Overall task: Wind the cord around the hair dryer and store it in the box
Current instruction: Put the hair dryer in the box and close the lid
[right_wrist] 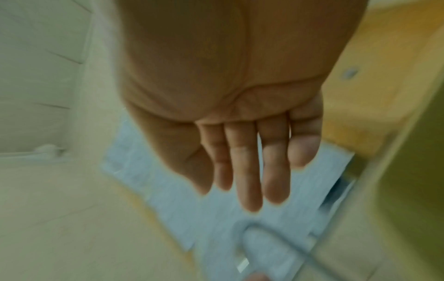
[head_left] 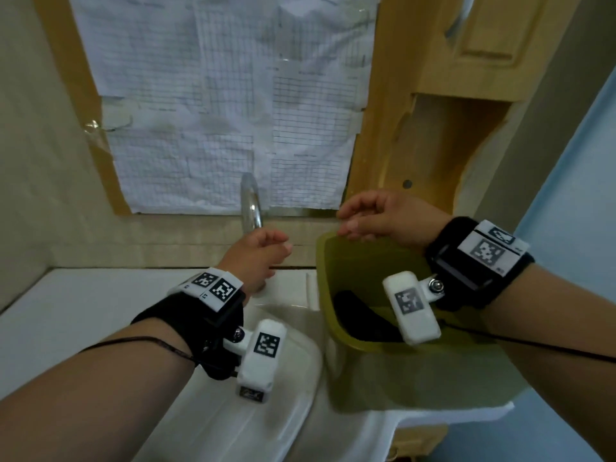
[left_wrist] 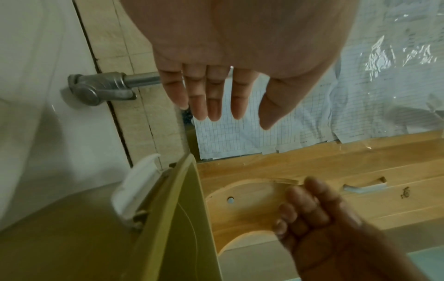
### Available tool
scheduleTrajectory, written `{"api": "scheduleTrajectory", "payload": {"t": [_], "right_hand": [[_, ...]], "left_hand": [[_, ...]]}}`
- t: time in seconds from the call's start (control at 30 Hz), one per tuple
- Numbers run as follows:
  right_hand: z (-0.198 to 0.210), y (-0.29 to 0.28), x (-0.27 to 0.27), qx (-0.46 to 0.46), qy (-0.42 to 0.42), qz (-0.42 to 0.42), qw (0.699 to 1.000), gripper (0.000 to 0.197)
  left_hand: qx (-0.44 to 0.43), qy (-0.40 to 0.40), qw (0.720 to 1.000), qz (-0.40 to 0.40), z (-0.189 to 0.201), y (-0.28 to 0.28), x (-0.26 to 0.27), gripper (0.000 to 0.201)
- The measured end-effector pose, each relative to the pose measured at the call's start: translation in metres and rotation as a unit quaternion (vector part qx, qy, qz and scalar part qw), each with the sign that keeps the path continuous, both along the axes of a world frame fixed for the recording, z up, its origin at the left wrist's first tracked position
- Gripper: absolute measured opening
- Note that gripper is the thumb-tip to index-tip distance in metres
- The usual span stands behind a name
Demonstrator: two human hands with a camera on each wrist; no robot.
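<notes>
Dryer (head_left: 360, 315): dark body lying in the bottom of the olive box (head_left: 336, 261), partly hidden behind the right wrist camera. Long axis runs roughly 10 to 4 o'clock in the head view. Cord not made out; whether it is wound cannot be told from here.

Box sits at 3 o'clock of the sink (head_left: 283, 378), by the tap (head_left: 250, 203).

Right hand (head_left: 383, 216): above the far rim of the box, at 12 o'clock of the dryer. Fingers relaxed, lightly bent, holding nothing. Wrist view shows them straight and released, though blurred.

Left hand (head_left: 258, 253): over the sink's back edge below the tap, at 10 o'clock of the dryer and outside the box. Fingers (left_wrist: 213, 98) loose and straight in the wrist view, nothing in them.

Key relation: dryer lies below and nearward of the right hand, inside the box walls; right hand is the nearer one. Any further reach goes down over the rim.

Judgement: storing looks done or nearly so, both hands free of the dryer.

Views: only the head view shows the dryer. Left wrist view gives the box wall edge-on, a white clip (left_wrist: 134, 188) on it, and the right hand beyond. Right wrist view too blurred for more than the released fingers.
</notes>
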State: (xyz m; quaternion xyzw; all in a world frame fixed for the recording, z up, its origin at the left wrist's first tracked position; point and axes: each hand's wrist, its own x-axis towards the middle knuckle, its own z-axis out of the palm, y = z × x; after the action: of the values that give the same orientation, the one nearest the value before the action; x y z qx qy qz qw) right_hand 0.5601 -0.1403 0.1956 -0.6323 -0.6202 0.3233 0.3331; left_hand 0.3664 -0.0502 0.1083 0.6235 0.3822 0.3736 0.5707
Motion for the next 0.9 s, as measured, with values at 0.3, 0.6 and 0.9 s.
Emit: {"api": "scheduleTrajectory", "payload": {"t": [0.3,0.6,0.9], "right_hand": [[-0.020,0.047,-0.130,-0.016,0.000,0.064,0.998,0.013],[-0.131,0.104,-0.188,-0.177,-0.045,0.035,0.983,0.009],[-0.216,0.114,-0.201,-0.294,-0.258,0.028,0.920,0.059]], "left_hand": [[-0.008,0.007,0.998,0.057,-0.004,0.018,-0.091,0.008],[-0.081,0.053,0.986,0.135,-0.048,0.043,-0.172,0.006],[-0.132,0.111,0.976,0.134,-0.093,0.056,-0.208,0.006]]}}
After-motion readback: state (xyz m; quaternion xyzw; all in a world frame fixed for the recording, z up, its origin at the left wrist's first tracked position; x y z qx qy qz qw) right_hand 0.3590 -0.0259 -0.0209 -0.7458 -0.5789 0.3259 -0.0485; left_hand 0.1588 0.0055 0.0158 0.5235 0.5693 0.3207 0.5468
